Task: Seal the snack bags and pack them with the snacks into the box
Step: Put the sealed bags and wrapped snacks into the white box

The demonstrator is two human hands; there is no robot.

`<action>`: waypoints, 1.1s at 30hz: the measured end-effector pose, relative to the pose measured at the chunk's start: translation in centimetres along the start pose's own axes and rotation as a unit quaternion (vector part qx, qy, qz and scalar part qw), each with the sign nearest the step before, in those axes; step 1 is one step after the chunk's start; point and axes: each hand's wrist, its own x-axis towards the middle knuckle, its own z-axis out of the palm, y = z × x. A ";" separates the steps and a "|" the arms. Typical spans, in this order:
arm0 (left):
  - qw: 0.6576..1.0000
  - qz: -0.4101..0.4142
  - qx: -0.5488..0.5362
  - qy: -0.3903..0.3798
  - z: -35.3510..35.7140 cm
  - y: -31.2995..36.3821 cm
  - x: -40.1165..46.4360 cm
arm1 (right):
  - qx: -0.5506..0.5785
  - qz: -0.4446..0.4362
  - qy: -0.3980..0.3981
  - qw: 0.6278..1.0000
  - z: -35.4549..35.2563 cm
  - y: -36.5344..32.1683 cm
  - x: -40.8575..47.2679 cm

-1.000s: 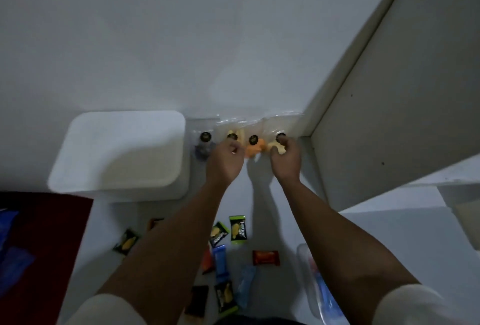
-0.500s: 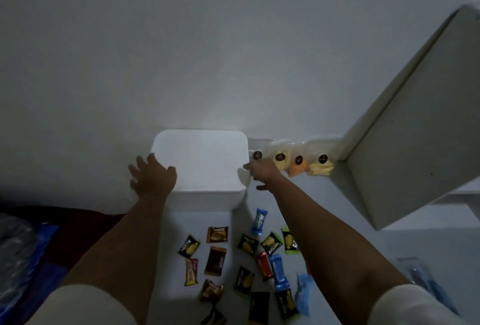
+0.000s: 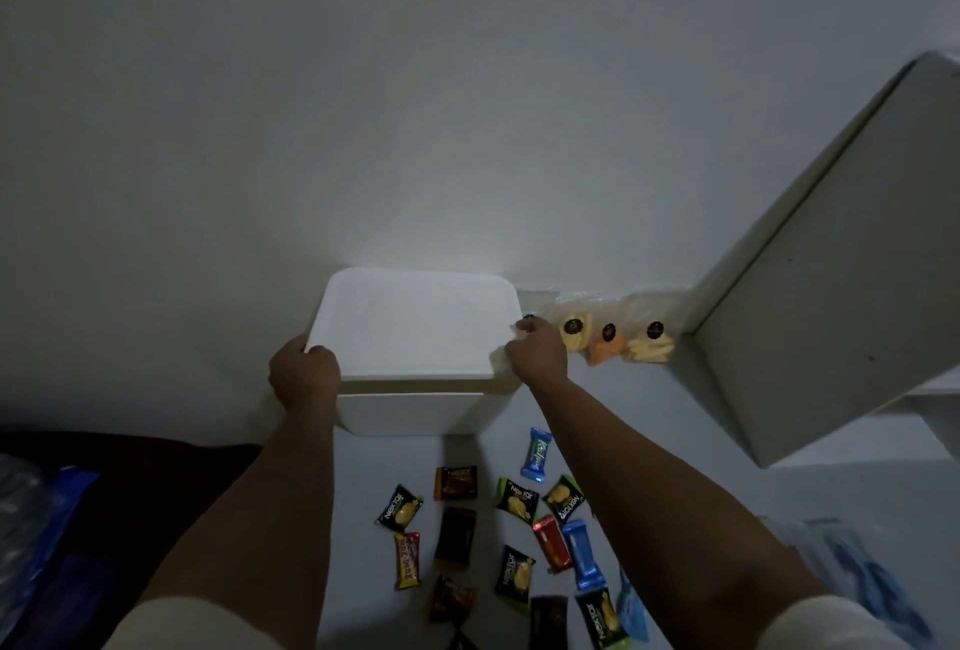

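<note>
A white box (image 3: 410, 413) with a white lid (image 3: 415, 322) stands against the wall. My left hand (image 3: 304, 371) grips the lid's left front corner. My right hand (image 3: 537, 353) grips the lid's right front corner. Along the wall, right of the box, clear snack bags (image 3: 608, 332) with round black stickers stand in a row, holding yellow and orange snacks. Several small wrapped snacks (image 3: 514, 535) in black, green, blue, red and brown lie scattered on the white floor between my forearms.
A large white panel (image 3: 841, 286) leans at the right. A dark red mat (image 3: 104, 493) and blue plastic (image 3: 47, 519) lie at the left. Another clear bag with blue contents (image 3: 857, 566) lies at the lower right.
Both hands left the snack bags and moved left to the box. The left hand went from its far left side to its front corner, and both now grip the lid.
</note>
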 end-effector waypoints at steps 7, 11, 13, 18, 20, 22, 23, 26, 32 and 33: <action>0.996 -0.008 -0.087 0.027 -0.5 1.9 -0.9 | 0.121 0.053 -0.031 0.991 -1.6 -1.3 0.3; 0.990 0.003 -0.132 0.053 -1.0 3.5 -1.9 | 0.175 0.078 -0.111 0.975 -3.9 -2.9 0.3; 0.987 0.009 -0.149 0.060 -0.9 4.5 -2.8 | 0.209 0.086 -0.106 0.968 -5.3 -3.4 0.0; 0.991 0.046 -0.119 0.030 2.3 7.6 -7.8 | 0.234 0.073 -0.022 0.969 -10.6 -0.2 1.5; 0.994 0.069 -0.087 -0.005 5.0 8.8 -11.0 | 0.225 0.066 0.039 0.971 -13.9 2.6 2.0; 0.993 0.089 -0.051 -0.061 8.1 9.4 -14.1 | 0.200 0.066 0.092 0.973 -17.5 5.6 2.3; 0.991 0.100 -0.032 -0.088 9.6 9.4 -15.7 | 0.187 0.074 0.115 0.973 -19.3 7.2 2.4; 0.981 0.119 0.012 -0.156 14.2 8.3 -20.1 | 0.157 0.109 0.168 0.967 -24.1 12.4 2.7; 0.964 0.058 0.076 -0.248 20.3 1.9 -26.5 | 0.046 0.179 0.177 0.967 -28.7 21.2 3.9; 0.959 0.041 0.091 -0.264 20.9 0.4 -26.8 | 0.029 0.188 0.159 0.969 -28.8 22.4 4.3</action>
